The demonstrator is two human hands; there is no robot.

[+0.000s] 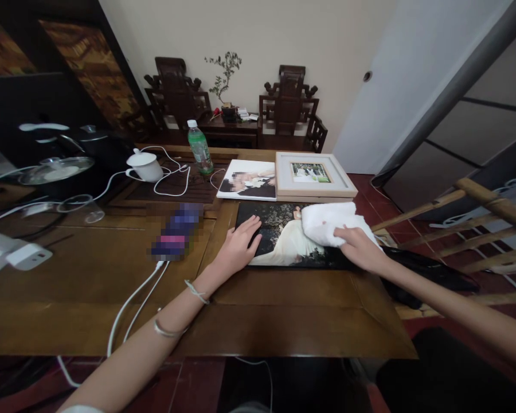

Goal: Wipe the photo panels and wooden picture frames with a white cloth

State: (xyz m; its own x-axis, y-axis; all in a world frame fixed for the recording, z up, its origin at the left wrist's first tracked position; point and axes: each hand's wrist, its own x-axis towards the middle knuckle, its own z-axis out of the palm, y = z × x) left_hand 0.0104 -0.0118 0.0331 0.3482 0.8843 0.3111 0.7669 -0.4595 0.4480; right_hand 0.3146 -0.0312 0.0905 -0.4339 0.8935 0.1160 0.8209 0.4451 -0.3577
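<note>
Apparently stiff and fairly light, judging by the thin, flat look of the dark photo panel (284, 244), lying face up on the wooden table (258, 304), set back from its near edge. Probably smooth and a little slippery on the printed face, perhaps easily scratched, so best taken by opposite side edges, with fingertips kept off the picture. Quite different with the white cloth (327, 221): soft, limp and light by the look of it, hardly fragile, and best held through several folded layers at once. Gripped in the right hand (356, 244), with fingers closed on the lower side of the cloth and the bulk spreading ahead and leftward, over the panel's right part. At the panel's left end, in contact with the left hand (243, 244), palm down, fingers extended and clasping nothing. Between the two hands, therefore, with much of the printed face in sight. Just beyond the far edge, close to the framed picture (312, 172) and the white-edged print (260, 179). Impossible to tell how firmly pressed.
</note>
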